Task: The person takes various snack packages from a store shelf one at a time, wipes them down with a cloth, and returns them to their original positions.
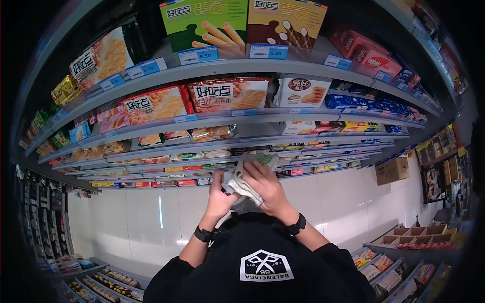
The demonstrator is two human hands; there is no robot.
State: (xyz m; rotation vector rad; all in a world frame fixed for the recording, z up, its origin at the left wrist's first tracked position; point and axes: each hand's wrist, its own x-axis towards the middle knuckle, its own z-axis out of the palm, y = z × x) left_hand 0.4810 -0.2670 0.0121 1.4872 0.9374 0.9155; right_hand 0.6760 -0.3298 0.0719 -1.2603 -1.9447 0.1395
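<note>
In front of my chest, both hands are together on a crinkled, see-through plastic package (271,158) with a green patch on it. My left hand (219,199) is closed around its left side. A folded whitish cloth (245,188) lies under the fingers of my right hand (269,191), which presses it against the package. What the package contains cannot be made out, since hands and cloth cover most of it.
Ahead rise store shelves (222,68) with boxed and bagged snacks and price tags. A cardboard box (392,171) stands on the tiled floor (172,217) at the right. Low display racks (386,280) are behind me on both sides.
</note>
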